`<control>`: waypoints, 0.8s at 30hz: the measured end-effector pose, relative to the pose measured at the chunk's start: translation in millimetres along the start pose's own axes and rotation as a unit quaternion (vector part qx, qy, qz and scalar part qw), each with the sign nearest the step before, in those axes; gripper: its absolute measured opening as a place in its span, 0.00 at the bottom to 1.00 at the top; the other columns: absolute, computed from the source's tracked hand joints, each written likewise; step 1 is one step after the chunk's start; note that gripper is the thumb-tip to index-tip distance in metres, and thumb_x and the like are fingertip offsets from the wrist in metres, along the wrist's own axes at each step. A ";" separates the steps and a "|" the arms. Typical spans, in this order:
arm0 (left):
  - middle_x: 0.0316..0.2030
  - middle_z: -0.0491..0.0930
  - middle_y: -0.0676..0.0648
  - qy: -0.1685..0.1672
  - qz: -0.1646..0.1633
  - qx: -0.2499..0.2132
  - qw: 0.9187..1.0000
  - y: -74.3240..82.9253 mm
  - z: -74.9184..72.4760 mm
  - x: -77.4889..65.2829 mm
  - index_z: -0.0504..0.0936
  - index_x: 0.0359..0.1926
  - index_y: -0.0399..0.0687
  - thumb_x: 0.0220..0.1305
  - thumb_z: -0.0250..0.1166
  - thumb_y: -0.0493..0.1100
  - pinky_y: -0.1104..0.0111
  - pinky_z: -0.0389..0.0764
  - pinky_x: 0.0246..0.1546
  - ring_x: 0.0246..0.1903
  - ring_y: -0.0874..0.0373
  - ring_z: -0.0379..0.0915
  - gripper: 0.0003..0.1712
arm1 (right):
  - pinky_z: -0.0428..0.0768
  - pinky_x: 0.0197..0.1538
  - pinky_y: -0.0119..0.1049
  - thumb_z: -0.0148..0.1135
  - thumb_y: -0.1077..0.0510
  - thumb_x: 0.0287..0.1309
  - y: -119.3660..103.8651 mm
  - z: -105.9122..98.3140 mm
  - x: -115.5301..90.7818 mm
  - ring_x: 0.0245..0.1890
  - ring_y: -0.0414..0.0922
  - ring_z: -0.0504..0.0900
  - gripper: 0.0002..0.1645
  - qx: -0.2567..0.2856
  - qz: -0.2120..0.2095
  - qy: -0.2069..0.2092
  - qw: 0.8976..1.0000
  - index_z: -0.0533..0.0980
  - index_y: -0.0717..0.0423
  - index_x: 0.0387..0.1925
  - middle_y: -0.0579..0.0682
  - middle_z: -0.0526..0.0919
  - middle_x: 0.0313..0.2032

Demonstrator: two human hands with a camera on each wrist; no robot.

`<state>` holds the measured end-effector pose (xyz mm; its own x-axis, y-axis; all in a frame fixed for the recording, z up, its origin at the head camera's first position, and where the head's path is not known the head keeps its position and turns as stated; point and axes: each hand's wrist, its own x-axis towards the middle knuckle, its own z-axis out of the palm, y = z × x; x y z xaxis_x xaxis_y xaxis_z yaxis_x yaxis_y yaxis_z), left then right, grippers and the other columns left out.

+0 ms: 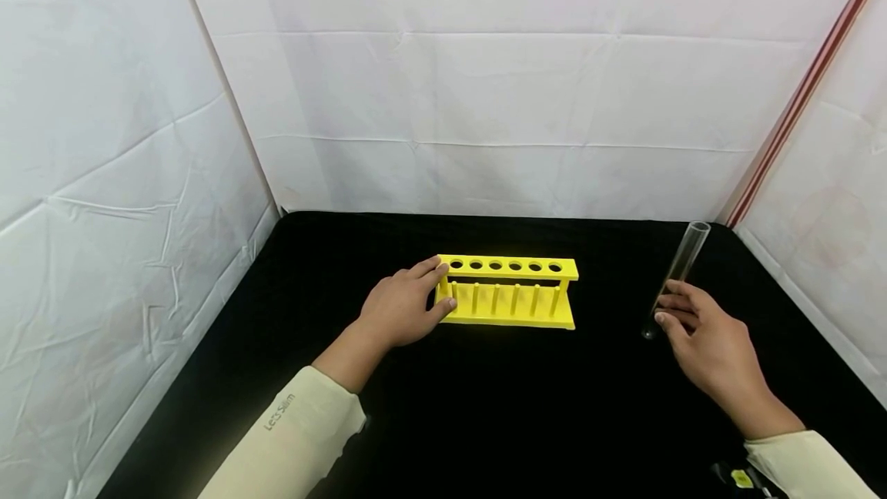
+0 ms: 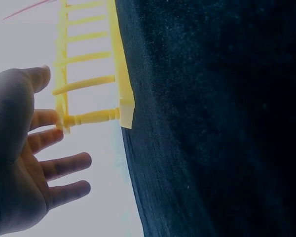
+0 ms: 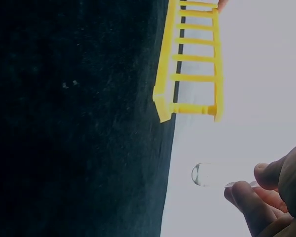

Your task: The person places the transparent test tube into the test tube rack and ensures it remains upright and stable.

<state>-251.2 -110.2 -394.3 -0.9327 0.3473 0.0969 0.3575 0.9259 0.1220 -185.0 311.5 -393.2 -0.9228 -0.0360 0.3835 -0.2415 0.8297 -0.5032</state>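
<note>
A yellow test tube rack [image 1: 507,324] stands on the black cloth, its row of top holes holding nothing. My left hand [image 1: 405,305] is at the rack's left end, fingertips on the top bar and thumb near the front peg. In the left wrist view, the fingers of this hand [image 2: 27,148] are spread and mostly straight. Off to the right, my right hand [image 1: 714,341] pinches a clear glass test tube [image 1: 686,254] between thumb and fingers. The tube leans, open mouth up, rounded bottom down. That rounded end [image 3: 200,174] shows beyond the fingertips in the right wrist view.
Black cloth [image 1: 499,414] covers the table. White fabric walls [image 1: 443,91] enclose its back and both sides, with a red-brown strip [image 1: 807,91] in the right corner. A small dark device with a yellow-green patch [image 1: 741,477] is by the right sleeve.
</note>
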 end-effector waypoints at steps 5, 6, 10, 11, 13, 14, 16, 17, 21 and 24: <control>0.79 0.55 0.54 0.000 0.001 0.000 1.000 -0.5 0.7 0.5 0.62 0.79 0.61 0.75 0.51 0.70 0.48 0.75 0.59 0.67 0.45 0.68 0.39 | 0.84 0.41 0.48 0.60 0.56 0.74 -3.3 0.8 4.5 0.50 0.61 0.85 0.31 0.007 -0.007 -0.009 1.000 0.65 0.65 0.72 0.64 0.82 0.56; 0.79 0.55 0.54 0.001 0.001 0.000 1.000 -0.5 0.6 0.5 0.62 0.79 0.61 0.75 0.51 0.70 0.48 0.75 0.59 0.67 0.45 0.68 0.39 | 0.84 0.41 0.50 0.60 0.56 0.75 -4.1 1.0 5.4 0.50 0.61 0.85 0.31 0.011 -0.009 -0.011 1.000 0.65 0.65 0.72 0.64 0.82 0.56; 0.79 0.55 0.54 0.001 0.001 -0.002 1.000 -0.7 0.5 0.6 0.62 0.79 0.61 0.74 0.51 0.70 0.48 0.76 0.59 0.67 0.45 0.69 0.39 | 0.83 0.42 0.51 0.60 0.55 0.75 -8.1 1.1 9.5 0.50 0.61 0.85 0.32 0.019 -0.013 -0.021 1.000 0.65 0.64 0.72 0.63 0.82 0.56; 0.79 0.55 0.54 0.002 0.002 -0.002 1.000 -0.8 0.5 0.5 0.62 0.79 0.61 0.75 0.51 0.70 0.48 0.76 0.59 0.67 0.45 0.69 0.39 | 0.83 0.42 0.51 0.60 0.55 0.75 -9.3 1.0 10.5 0.50 0.61 0.85 0.32 0.020 -0.013 -0.023 0.999 0.65 0.64 0.72 0.63 0.82 0.56; 0.79 0.55 0.54 0.002 0.003 -0.003 1.000 -0.9 0.7 0.3 0.62 0.79 0.61 0.75 0.51 0.70 0.48 0.76 0.59 0.67 0.45 0.69 0.39 | 0.83 0.43 0.52 0.59 0.54 0.75 -11.5 1.0 12.5 0.51 0.61 0.84 0.32 0.022 -0.015 -0.026 0.999 0.65 0.64 0.72 0.63 0.82 0.57; 0.79 0.55 0.54 0.003 0.003 -0.003 1.000 -0.9 0.7 0.2 0.62 0.79 0.61 0.75 0.51 0.70 0.48 0.76 0.59 0.67 0.45 0.69 0.39 | 0.83 0.43 0.52 0.59 0.54 0.75 -12.5 1.0 13.3 0.51 0.61 0.84 0.32 0.023 -0.017 -0.028 0.999 0.65 0.64 0.72 0.63 0.82 0.57; 0.79 0.55 0.54 0.004 0.004 -0.003 1.000 -0.9 0.7 0.1 0.62 0.79 0.61 0.75 0.51 0.70 0.48 0.75 0.59 0.67 0.45 0.68 0.39 | 0.83 0.44 0.53 0.59 0.54 0.76 -14.2 1.3 14.9 0.51 0.61 0.84 0.32 0.022 -0.020 -0.029 0.999 0.65 0.64 0.72 0.63 0.82 0.57; 0.79 0.55 0.54 0.004 0.004 -0.004 1.000 -0.7 0.7 0.1 0.62 0.79 0.61 0.75 0.51 0.70 0.48 0.75 0.59 0.67 0.45 0.68 0.39 | 0.83 0.44 0.54 0.59 0.54 0.76 -14.8 1.5 15.6 0.51 0.61 0.84 0.32 0.023 -0.021 -0.029 0.999 0.65 0.64 0.72 0.63 0.82 0.57; 0.79 0.55 0.54 0.005 0.003 -0.004 1.000 -0.5 0.7 0.0 0.62 0.79 0.61 0.75 0.51 0.70 0.48 0.75 0.60 0.67 0.45 0.68 0.39 | 0.82 0.45 0.56 0.59 0.54 0.76 -17.4 2.6 18.4 0.50 0.61 0.84 0.32 0.022 -0.024 -0.030 0.999 0.65 0.64 0.72 0.63 0.82 0.57; 0.79 0.55 0.54 0.006 0.001 -0.003 1.000 -0.6 0.9 0.1 0.62 0.79 0.61 0.75 0.51 0.70 0.48 0.75 0.60 0.67 0.45 0.69 0.39 | 0.82 0.45 0.58 0.58 0.53 0.76 -19.1 3.6 20.6 0.50 0.61 0.84 0.31 0.024 -0.026 -0.031 0.999 0.65 0.64 0.72 0.62 0.82 0.57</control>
<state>-251.5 -110.6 -395.2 -0.9314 0.3475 0.1082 0.3597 0.9244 0.1272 -200.5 292.9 -378.5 -0.9254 -0.1142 0.3614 -0.3022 0.7979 -0.5216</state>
